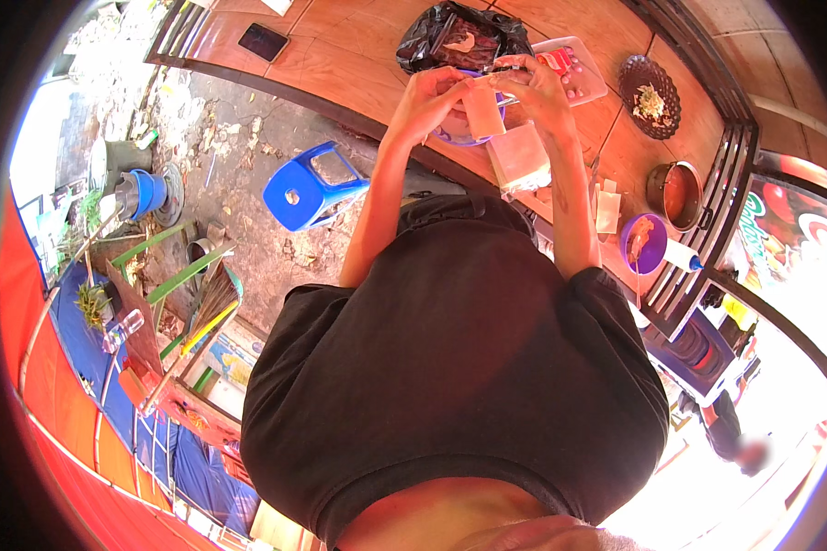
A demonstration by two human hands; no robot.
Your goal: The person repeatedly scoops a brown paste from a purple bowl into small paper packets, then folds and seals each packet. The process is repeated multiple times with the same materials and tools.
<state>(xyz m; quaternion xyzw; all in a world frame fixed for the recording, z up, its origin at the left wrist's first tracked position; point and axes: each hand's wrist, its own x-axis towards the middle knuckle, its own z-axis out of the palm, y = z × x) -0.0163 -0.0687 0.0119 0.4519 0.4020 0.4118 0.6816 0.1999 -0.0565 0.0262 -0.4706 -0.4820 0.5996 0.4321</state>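
Both hands meet over the tiled table, pinching a thin pale wrapper sheet (484, 115) that hangs down between them. My left hand (427, 106) has its fingers closed on the sheet's upper left edge. At the upper right edge, my right hand (535, 92) grips it with bent fingers. Behind the sheet is a purple-rimmed bowl (443, 138), partly covered by my hands, so its contents are hard to make out. Just below my right hand lies a stack of similar square pale sheets (521, 158) on plastic.
Beyond my hands sit a black plastic bag (418, 41) and a pale tray (593, 69) with a red packet. Rightward are a dark woven basket (627, 87), a metal pot (657, 193), a purple bowl (636, 262) and a white bottle (678, 254). A blue stool (294, 197) stands left.
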